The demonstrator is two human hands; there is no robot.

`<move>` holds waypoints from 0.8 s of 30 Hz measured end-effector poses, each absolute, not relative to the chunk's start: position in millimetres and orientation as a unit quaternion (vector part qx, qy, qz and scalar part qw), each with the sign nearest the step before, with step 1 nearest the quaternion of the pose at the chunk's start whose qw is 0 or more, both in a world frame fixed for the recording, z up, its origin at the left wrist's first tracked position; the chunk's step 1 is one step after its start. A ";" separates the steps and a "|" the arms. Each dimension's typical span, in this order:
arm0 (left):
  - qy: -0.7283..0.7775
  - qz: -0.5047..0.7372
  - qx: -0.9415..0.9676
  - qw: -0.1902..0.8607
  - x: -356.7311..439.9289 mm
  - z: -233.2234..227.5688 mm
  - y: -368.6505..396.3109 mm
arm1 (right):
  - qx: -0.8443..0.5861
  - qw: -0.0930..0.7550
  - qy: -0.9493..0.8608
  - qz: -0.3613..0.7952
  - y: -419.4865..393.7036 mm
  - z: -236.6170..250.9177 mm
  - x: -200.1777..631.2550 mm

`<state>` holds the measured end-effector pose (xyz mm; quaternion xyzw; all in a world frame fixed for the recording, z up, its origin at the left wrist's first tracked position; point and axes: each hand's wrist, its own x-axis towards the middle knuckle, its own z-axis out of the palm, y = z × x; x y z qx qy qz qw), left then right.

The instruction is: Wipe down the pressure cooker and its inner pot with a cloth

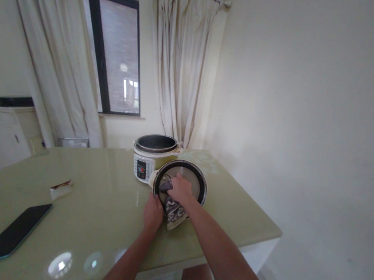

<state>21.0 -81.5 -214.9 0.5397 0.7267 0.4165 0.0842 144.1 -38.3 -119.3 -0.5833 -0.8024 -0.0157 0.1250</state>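
Over a glossy green tabletop (pixel 100 202), left fingers (pixel 157 201) grip a round lid (pixel 196 177) while right fingers (pixel 176 181) press patterned cloth (pixel 173 213) inside.

The lid (pixel 196 182) is before me, my left hand (pixel 153 212) at its lower-left rim, my right hand (pixel 181 189) inside it with the cloth (pixel 174 212). Just behind, slightly left, the cooker (pixel 142 171) sits on the counter (pixel 233 211). Well left lies a slab (pixel 13 234), a packet (pixel 61 190) beyond it.
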 end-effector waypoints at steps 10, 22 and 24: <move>0.739 0.407 0.527 0.104 21.6 -216.8 -79.6 | -0.536 0.136 -0.816 -0.170 0.8 -92.1 154.8; 0.708 0.436 0.538 0.138 25.0 -203.6 -91.5 | -0.630 0.128 -0.761 -0.087 -50.5 -117.8 210.4; 0.703 0.444 0.539 0.137 24.3 -202.5 -92.5 | -0.618 0.126 -0.773 -0.072 -66.2 -124.9 204.4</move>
